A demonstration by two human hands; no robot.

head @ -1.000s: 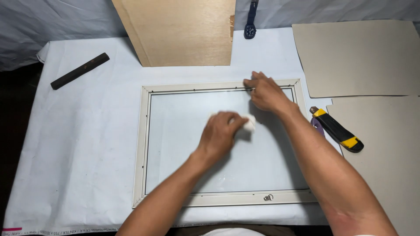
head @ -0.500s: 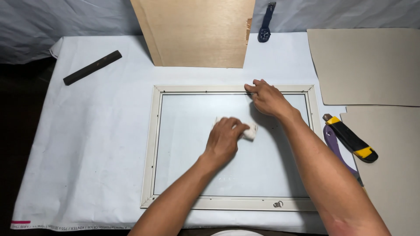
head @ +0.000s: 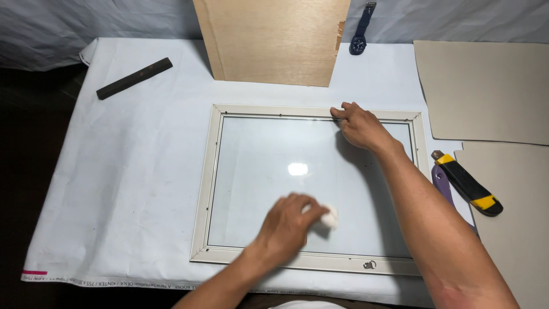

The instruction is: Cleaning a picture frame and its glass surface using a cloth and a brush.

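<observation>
A pale picture frame (head: 215, 171) lies face down on a white sheet, its glass pane (head: 274, 154) showing a small light reflection. My left hand (head: 284, 227) presses a small white wad of cloth (head: 329, 217) against the glass near the frame's lower edge. My right hand (head: 358, 126) rests with fingertips on the frame's top rail, holding nothing. A small metal hanger ring (head: 370, 265) sits on the bottom rail.
A plywood board (head: 274, 40) leans at the back. A dark bar (head: 134, 78) lies at the back left, a wristwatch (head: 359, 34) behind the board. Grey cardboard sheets (head: 486, 91) cover the right side, with a yellow-black utility knife (head: 469, 184) and purple-handled scissors (head: 441, 183) beside them.
My left hand has slid the cloth down the glass from the middle toward the lower edge. My right hand stays on the top rail. The camera has shifted a little.
</observation>
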